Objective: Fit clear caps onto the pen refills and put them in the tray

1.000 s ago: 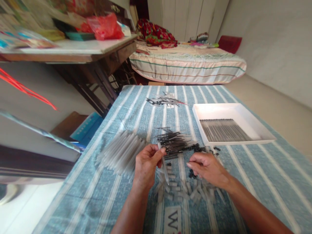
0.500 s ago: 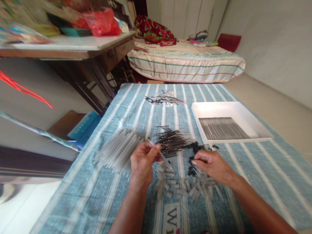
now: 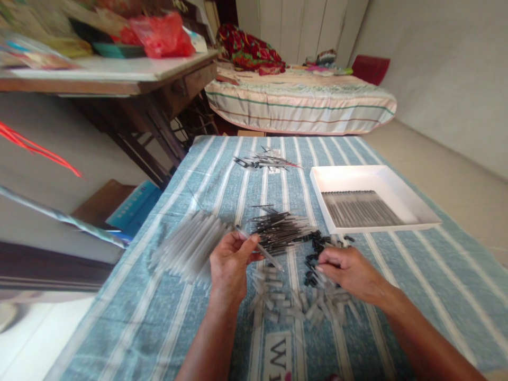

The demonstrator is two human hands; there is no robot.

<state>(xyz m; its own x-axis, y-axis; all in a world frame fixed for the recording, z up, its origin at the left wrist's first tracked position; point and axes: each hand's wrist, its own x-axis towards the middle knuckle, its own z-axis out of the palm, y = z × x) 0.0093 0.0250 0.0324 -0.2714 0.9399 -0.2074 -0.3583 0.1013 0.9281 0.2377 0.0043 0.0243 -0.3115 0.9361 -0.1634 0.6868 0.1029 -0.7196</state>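
Observation:
My left hand (image 3: 230, 262) is closed around a translucent pen barrel (image 3: 271, 257), tilted with its clear end toward the middle of the table. My right hand (image 3: 351, 272) has its thumb and fingers pinched together beside a pile of small black plugs (image 3: 310, 278); whatever sits between the fingertips is too small or hidden. Left of my left hand lies a stack of frosted pen barrels (image 3: 186, 246). Dark pen refills (image 3: 281, 233) are heaped beyond my hands. Short translucent pen caps (image 3: 286, 307) lie scattered in front of me.
A white box (image 3: 416, 209) at the right holds a row of pens (image 3: 359, 208). More thin dark pieces (image 3: 265, 160) lie toward the far end of the striped tablecloth (image 3: 159, 317). A wooden desk (image 3: 99, 84) stands at the left, and a bed (image 3: 297, 100) is beyond the table.
My right hand has shifted slightly right and toward me, its fingertips now a little apart from the black plugs. My left hand keeps the pen barrel in nearly the same place.

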